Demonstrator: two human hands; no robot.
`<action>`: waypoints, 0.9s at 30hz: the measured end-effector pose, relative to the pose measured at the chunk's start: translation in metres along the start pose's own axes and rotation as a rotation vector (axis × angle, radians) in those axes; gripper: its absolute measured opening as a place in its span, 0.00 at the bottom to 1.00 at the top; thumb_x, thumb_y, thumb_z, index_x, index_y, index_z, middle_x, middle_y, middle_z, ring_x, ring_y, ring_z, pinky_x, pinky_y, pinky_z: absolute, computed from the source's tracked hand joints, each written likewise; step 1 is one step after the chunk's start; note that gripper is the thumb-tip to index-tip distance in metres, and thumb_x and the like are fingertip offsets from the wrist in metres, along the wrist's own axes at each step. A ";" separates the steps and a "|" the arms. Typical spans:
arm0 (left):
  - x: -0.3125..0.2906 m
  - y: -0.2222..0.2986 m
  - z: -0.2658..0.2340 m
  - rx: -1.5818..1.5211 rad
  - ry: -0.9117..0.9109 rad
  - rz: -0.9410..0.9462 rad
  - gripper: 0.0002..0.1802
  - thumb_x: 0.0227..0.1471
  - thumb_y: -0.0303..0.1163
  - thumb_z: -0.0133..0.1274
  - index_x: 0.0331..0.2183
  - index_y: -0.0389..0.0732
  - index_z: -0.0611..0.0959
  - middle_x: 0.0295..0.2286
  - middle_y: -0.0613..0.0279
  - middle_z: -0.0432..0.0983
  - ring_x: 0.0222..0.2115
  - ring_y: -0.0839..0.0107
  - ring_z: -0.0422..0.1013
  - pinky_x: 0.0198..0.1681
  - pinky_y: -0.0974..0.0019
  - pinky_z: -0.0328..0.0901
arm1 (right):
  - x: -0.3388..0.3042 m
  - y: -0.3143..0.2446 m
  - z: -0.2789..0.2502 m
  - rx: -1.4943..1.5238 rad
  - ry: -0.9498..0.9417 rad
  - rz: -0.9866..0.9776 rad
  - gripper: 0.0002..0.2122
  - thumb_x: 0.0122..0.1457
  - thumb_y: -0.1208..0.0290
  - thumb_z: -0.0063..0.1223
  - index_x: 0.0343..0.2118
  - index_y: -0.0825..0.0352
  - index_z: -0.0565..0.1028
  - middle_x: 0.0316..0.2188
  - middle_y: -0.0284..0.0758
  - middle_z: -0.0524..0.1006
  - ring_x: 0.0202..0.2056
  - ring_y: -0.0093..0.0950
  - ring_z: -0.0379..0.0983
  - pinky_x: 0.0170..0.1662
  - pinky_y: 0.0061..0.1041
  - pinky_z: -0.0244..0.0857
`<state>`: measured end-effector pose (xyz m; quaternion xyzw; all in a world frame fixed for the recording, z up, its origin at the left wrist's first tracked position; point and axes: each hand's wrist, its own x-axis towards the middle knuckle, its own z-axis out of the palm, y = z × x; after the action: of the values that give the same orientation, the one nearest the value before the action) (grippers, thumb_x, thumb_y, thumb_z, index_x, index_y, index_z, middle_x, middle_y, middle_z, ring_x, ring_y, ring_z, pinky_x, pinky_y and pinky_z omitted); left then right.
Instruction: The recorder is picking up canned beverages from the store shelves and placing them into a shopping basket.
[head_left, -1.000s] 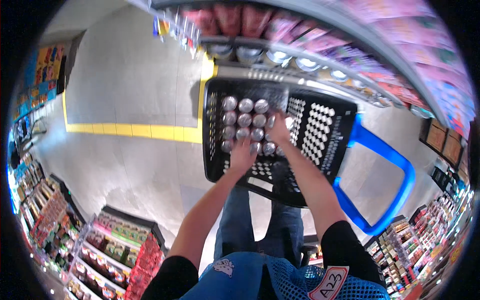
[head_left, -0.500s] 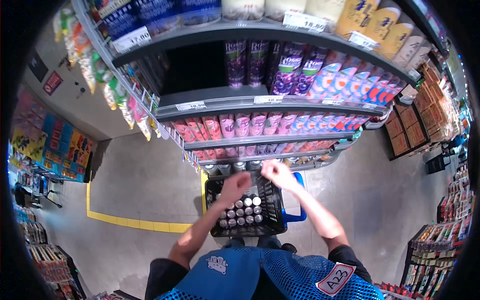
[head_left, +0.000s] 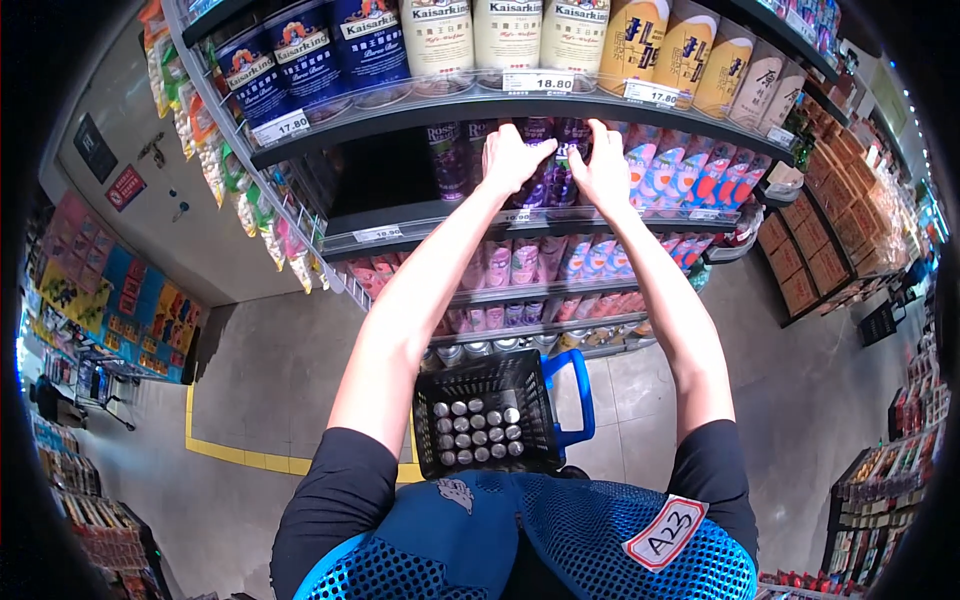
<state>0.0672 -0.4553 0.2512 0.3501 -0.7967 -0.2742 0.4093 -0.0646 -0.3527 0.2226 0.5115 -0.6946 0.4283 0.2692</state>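
Both my hands are up at the second shelf, among tall purple drink cans with grape pictures. My left hand (head_left: pixel 513 160) is at the left of the front purple cans (head_left: pixel 538 186), its thumb stretched across them and its fingers bent over their tops. On the other side, my right hand (head_left: pixel 602 168) curls its fingers and thumb against the same cans. The hands partly hide these cans. More purple cans (head_left: pixel 447 160) stand to the left of my left hand. Pink and blue patterned cans (head_left: pixel 665 165) stand in rows right of my right hand.
Below my arms, a black basket (head_left: pixel 540 400) with a blue handle (head_left: pixel 583 400) holds several silver-topped cans (head_left: pixel 479 438). Large blue cans (head_left: pixel 305 60), cream cans (head_left: pixel 508 45) and yellow cans (head_left: pixel 640 45) line the shelf above. Stacked cartons (head_left: pixel 810 220) stand at the right.
Both hands have risen from above the basket to the purple cans on the shelf. The front purple cans now stand between them. The view has shifted, showing more of the upper shelf.
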 end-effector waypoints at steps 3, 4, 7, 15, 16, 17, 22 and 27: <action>0.003 0.014 0.006 -0.004 0.002 -0.032 0.39 0.32 0.57 0.64 0.34 0.28 0.80 0.30 0.38 0.78 0.34 0.51 0.76 0.39 0.57 0.69 | -0.002 0.000 0.000 -0.022 -0.026 0.025 0.28 0.51 0.62 0.55 0.55 0.60 0.61 0.42 0.45 0.66 0.36 0.45 0.73 0.37 0.41 0.69; 0.006 0.016 0.007 0.055 -0.019 -0.072 0.38 0.32 0.58 0.64 0.31 0.28 0.81 0.29 0.39 0.78 0.33 0.51 0.76 0.38 0.57 0.70 | -0.001 -0.001 -0.001 -0.031 -0.038 0.024 0.27 0.51 0.62 0.55 0.54 0.60 0.62 0.41 0.44 0.66 0.35 0.45 0.74 0.36 0.42 0.69; 0.009 0.013 0.007 0.119 -0.027 -0.093 0.35 0.32 0.59 0.63 0.23 0.29 0.83 0.25 0.41 0.78 0.31 0.53 0.77 0.36 0.57 0.70 | 0.001 -0.004 -0.001 -0.098 -0.087 0.067 0.28 0.50 0.60 0.56 0.54 0.60 0.62 0.40 0.45 0.66 0.35 0.45 0.74 0.35 0.42 0.69; -0.015 0.003 -0.014 -0.115 0.100 -0.053 0.31 0.27 0.47 0.69 0.30 0.30 0.81 0.29 0.42 0.78 0.33 0.53 0.76 0.39 0.58 0.69 | 0.001 -0.012 0.001 -0.154 -0.030 0.100 0.32 0.45 0.54 0.63 0.51 0.62 0.64 0.41 0.46 0.65 0.42 0.46 0.69 0.40 0.40 0.68; -0.021 -0.003 -0.017 -0.062 0.232 -0.007 0.34 0.27 0.46 0.69 0.33 0.31 0.79 0.31 0.44 0.76 0.36 0.54 0.73 0.41 0.58 0.67 | -0.001 -0.016 0.001 -0.166 0.014 0.073 0.31 0.45 0.55 0.63 0.51 0.62 0.65 0.41 0.46 0.65 0.42 0.46 0.69 0.40 0.41 0.68; -0.028 -0.008 -0.021 -0.009 0.363 0.041 0.37 0.26 0.46 0.70 0.37 0.32 0.76 0.34 0.45 0.74 0.39 0.55 0.71 0.44 0.59 0.66 | 0.000 -0.023 -0.001 -0.158 0.038 0.066 0.32 0.43 0.56 0.65 0.50 0.63 0.66 0.43 0.47 0.65 0.45 0.45 0.67 0.43 0.39 0.66; -0.071 -0.023 -0.046 -0.156 0.397 0.188 0.35 0.27 0.35 0.71 0.38 0.34 0.72 0.37 0.53 0.68 0.40 0.60 0.67 0.47 0.60 0.63 | -0.009 -0.024 0.015 -0.002 0.239 -0.034 0.34 0.42 0.60 0.67 0.50 0.68 0.62 0.47 0.49 0.65 0.45 0.48 0.67 0.46 0.40 0.65; -0.106 -0.029 -0.087 -0.258 0.447 0.232 0.36 0.31 0.27 0.71 0.42 0.35 0.68 0.38 0.59 0.67 0.38 0.71 0.68 0.44 0.67 0.66 | -0.017 -0.035 0.012 0.106 0.208 -0.004 0.37 0.39 0.61 0.71 0.49 0.69 0.60 0.44 0.46 0.67 0.45 0.43 0.67 0.47 0.35 0.64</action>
<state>0.1950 -0.4032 0.2258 0.2535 -0.6800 -0.2406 0.6446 -0.0257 -0.3584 0.2140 0.4793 -0.6384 0.5145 0.3132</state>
